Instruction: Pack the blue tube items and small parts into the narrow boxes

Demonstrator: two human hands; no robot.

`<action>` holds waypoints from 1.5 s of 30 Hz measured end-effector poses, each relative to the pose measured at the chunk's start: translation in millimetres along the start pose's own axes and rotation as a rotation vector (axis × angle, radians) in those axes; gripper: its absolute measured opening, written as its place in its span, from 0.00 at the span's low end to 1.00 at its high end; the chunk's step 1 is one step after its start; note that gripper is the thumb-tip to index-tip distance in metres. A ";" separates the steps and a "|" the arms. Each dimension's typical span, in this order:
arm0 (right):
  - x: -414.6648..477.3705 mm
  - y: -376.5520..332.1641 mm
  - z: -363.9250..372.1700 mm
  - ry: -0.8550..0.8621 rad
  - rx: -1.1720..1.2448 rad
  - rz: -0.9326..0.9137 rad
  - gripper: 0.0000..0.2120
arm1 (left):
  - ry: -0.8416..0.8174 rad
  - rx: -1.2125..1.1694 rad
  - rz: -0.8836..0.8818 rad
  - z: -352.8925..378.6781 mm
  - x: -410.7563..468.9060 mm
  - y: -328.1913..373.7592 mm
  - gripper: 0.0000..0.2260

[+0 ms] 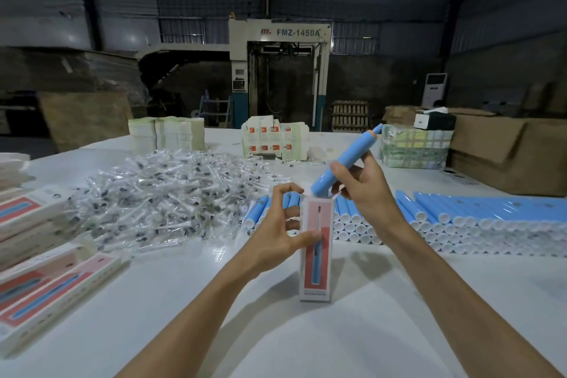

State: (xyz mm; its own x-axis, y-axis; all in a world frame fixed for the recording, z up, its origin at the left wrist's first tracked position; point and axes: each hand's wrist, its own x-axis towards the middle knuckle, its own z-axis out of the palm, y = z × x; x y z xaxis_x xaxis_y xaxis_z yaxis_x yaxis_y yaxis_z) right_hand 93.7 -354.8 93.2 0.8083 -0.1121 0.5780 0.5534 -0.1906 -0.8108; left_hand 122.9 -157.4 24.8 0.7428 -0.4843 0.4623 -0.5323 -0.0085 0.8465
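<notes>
Two hands: both working over the near centre of the table.
Right hand: fingers and thumb wrapped round one blue tube, which is tilted with its orange-ringed end up and away and its lower end at the box mouth.
Left hand: grips the narrow box upright on the table, thumb on the printed face, fingers curled at the top flap.
Progress: tube not yet inside; judged to be the insertion step. No small part seen in either hand.
Remaining: a long tube stack and a heap of bagged small parts; most of the job appears unfinished.
Possibly done: flat boxes stacked at the left edge; contents cannot be told.
Clearance: bare table lies in front of the box. The tube stack sits just behind it, and the heap is near the left hand.
</notes>
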 end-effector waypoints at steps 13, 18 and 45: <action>18.1 -42.1 -0.6 -0.337 -1.057 0.115 0.30 | 0.037 0.053 -0.032 1.1 -5.3 11.1 0.30; 10.9 -1.9 25.4 0.043 -0.757 0.017 0.26 | 0.162 0.116 -0.117 -27.5 -14.6 16.0 0.31; 30.7 133.2 200.0 -0.790 -1.140 -0.715 0.15 | 0.636 0.266 -0.207 -171.5 -83.1 -8.0 0.32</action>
State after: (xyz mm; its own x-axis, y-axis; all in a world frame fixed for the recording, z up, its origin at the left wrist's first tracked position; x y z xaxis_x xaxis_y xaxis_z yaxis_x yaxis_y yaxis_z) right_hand 232.4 -188.6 -15.4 0.5525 0.7742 0.3087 0.7117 -0.6310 0.3086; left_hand 135.1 33.0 25.0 0.8886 0.1533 0.4323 -0.3758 -0.2970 0.8778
